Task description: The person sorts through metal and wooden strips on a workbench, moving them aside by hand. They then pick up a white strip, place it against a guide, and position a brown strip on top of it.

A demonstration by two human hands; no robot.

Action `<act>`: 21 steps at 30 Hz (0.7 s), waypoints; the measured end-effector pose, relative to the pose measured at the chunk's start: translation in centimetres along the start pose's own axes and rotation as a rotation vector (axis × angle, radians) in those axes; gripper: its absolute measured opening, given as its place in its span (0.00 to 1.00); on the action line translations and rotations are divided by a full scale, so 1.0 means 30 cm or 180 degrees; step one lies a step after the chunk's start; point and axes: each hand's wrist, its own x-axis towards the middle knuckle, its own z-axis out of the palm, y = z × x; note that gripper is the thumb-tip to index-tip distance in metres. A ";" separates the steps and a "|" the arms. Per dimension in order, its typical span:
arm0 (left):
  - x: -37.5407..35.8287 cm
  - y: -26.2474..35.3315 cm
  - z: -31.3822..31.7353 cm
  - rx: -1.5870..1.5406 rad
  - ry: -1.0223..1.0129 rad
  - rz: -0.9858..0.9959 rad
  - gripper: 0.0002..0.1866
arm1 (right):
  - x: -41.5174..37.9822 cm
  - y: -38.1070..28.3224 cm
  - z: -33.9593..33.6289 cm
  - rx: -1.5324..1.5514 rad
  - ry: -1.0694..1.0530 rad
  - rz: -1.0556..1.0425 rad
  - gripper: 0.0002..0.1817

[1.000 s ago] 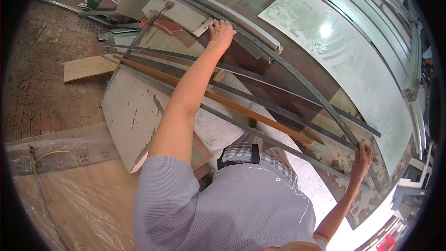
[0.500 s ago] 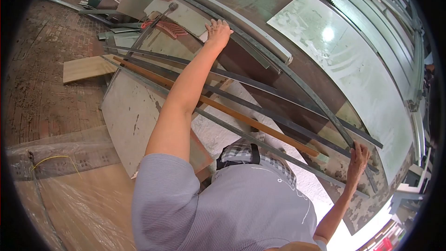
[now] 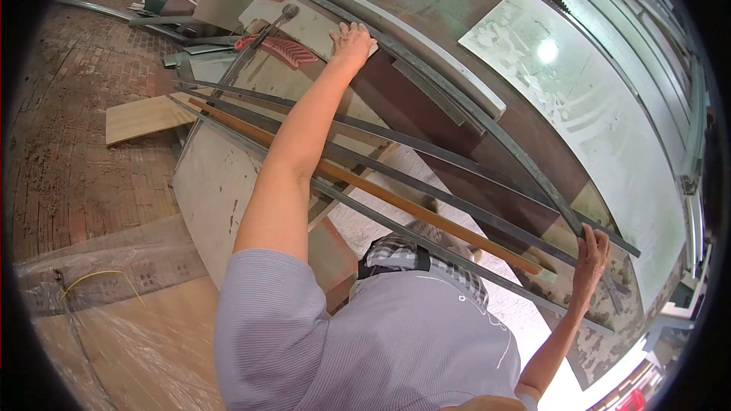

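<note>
The long dark bar point(image 3: 531, 170) slants across the worktop, its near end just past the right hand point(image 3: 591, 255), whose fingers are closed narrowly around it. The left hand point(image 3: 352, 43) lies at the bar's far stretch, over the end of a cream board point(image 3: 320, 29); whether its fingers grip, I cannot tell. Against the pale panel point(image 3: 579, 91) beyond, both hands and the bar now sit farther left than a second ago, suggesting the bar is being shifted lengthwise. A white channel point(image 3: 442, 61) lies alongside; an orange-brown strip point(image 3: 426, 215) lies nearer the body.
</note>
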 end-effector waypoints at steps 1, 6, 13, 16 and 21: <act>0.015 -0.017 0.007 0.0011 0.0012 -0.0026 0.27 | 0.011 -0.014 0.008 0.0024 -0.0007 -0.0018 0.17; 0.066 -0.093 0.016 -0.0072 -0.0119 -0.0067 0.27 | 0.061 -0.086 0.042 0.0065 -0.0053 -0.0110 0.16; 0.121 -0.164 0.025 -0.0149 -0.0145 -0.0070 0.28 | 0.106 -0.156 0.075 0.0106 -0.0161 -0.0098 0.16; 0.123 -0.174 0.029 -0.0101 -0.0116 -0.0008 0.27 | 0.108 -0.168 0.084 0.0090 -0.0129 -0.0096 0.17; 0.130 -0.183 0.039 -0.0164 -0.0149 -0.0076 0.28 | 0.100 -0.167 0.089 0.0209 -0.0018 -0.0166 0.17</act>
